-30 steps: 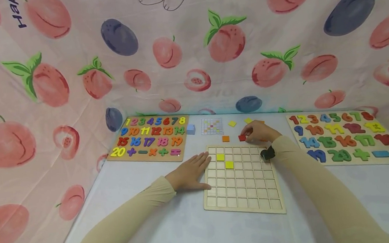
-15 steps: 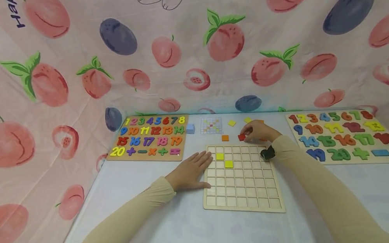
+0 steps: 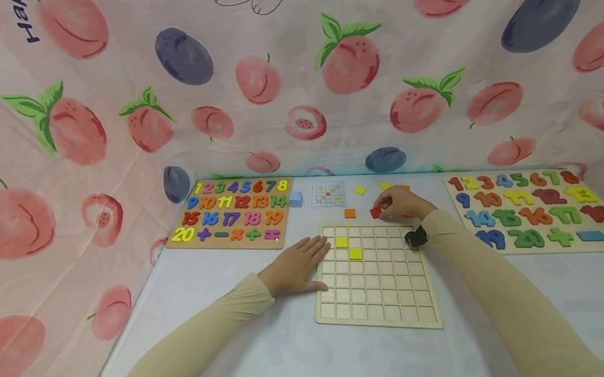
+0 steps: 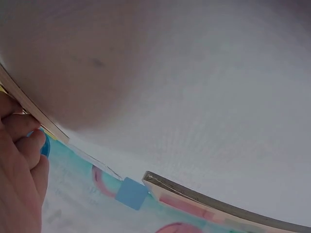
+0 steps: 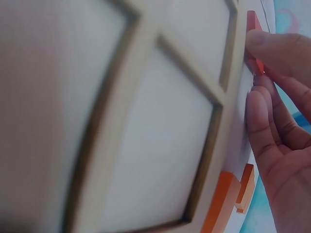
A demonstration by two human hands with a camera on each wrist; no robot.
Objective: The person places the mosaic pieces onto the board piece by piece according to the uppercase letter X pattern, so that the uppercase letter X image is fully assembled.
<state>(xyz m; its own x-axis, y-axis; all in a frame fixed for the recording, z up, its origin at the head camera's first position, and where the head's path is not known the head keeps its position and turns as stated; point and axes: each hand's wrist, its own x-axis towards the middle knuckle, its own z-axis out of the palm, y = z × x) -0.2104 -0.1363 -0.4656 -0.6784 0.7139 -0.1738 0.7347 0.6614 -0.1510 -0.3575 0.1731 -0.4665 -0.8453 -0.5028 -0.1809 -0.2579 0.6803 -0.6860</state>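
A pale wooden grid board lies on the white table, with two yellow tiles set diagonally in its upper left squares. My left hand rests at the board's left edge, fingers extended over the rim; in the left wrist view its fingers overlap the board's side. Beyond the board's far edge, my right hand pinches a red tile between thumb and fingers. The right wrist view shows the thumb on that red tile, with orange tiles lying close below the hand.
Loose orange and yellow tiles lie behind the board. A printed grid card and a light blue block stand further left. Number puzzle boards flank the area, one left and one right. A peach-print cloth hangs behind.
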